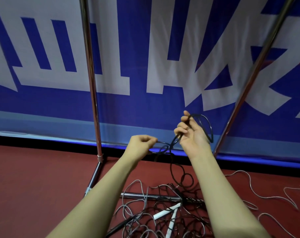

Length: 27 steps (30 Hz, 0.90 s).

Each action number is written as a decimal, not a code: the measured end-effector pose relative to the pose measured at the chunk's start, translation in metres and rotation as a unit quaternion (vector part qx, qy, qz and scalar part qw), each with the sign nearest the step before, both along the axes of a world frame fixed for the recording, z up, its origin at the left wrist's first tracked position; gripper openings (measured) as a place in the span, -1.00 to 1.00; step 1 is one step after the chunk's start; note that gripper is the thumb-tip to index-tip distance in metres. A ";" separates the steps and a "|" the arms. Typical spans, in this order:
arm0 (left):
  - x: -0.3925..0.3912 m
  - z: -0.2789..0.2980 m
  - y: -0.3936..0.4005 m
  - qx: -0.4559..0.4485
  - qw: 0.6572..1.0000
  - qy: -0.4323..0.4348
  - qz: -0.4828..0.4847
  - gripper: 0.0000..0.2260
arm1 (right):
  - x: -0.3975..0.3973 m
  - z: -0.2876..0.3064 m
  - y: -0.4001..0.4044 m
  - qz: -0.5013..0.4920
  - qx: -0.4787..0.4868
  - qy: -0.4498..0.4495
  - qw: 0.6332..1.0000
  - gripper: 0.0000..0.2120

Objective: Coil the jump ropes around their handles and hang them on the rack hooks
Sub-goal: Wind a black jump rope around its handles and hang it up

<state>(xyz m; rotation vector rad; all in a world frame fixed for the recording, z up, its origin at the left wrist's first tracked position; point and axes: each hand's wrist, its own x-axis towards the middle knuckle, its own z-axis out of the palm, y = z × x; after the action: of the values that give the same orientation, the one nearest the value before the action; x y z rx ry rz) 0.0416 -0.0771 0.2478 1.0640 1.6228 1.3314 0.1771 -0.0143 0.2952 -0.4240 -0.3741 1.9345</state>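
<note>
A black jump rope [208, 125] is looped around my right hand [191, 134], whose fingers curl round its strands, palm turned toward me. My left hand [142, 143] pinches the same rope a little to the left and lower. From both hands the black rope hangs down in loose curls to a tangled pile of ropes [164, 213] on the floor. Two white handles [166, 213] lie in that pile, and a black handle [121, 225] lies at its left edge. No handle shows in either hand.
A chrome rack stands ahead: left upright [91, 83], slanted right pole [252, 74], and a low base bar [145, 195] under the pile. Behind is a blue and white banner [145, 57]. A grey rope [266, 194] trails over the red floor at right.
</note>
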 end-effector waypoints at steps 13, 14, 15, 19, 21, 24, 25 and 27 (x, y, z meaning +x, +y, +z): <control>0.040 0.010 -0.006 0.069 0.972 -0.001 -0.226 -0.86 | 0.009 0.015 0.003 -0.071 -0.026 0.141 0.987 -0.75; 0.042 0.012 -0.004 0.078 0.973 -0.008 -0.216 -0.86 | 0.010 0.015 0.004 -0.074 -0.027 0.137 0.987 -0.74; 0.044 0.012 -0.002 0.083 0.976 -0.015 -0.202 -0.87 | 0.012 0.015 0.005 -0.074 -0.029 0.137 0.987 -0.74; 0.049 0.014 0.002 0.091 0.983 -0.088 -0.130 -0.87 | 0.024 0.010 0.010 -0.051 0.000 0.056 0.997 -0.74; 0.047 0.014 0.006 0.081 0.981 -0.157 -0.076 -0.87 | 0.029 0.002 0.011 -0.025 0.019 -0.054 0.998 -0.75; 0.040 0.016 0.012 0.079 0.969 -0.233 -0.009 -0.88 | 0.032 -0.015 0.005 0.034 0.064 -0.249 0.966 -0.77; 0.037 0.015 0.013 0.078 0.965 -0.251 0.005 -0.88 | 0.031 -0.020 0.002 0.058 0.087 -0.302 0.948 -0.78; 0.033 0.015 0.015 0.074 0.958 -0.278 0.016 -0.88 | 0.030 -0.027 -0.004 0.095 0.133 -0.370 0.915 -0.79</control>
<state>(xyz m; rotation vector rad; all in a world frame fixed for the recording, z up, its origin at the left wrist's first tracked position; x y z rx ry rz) 0.0747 -0.0622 0.2629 0.6584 1.1374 1.6159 0.2073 -0.0179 0.2684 -0.9641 -1.1915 1.8067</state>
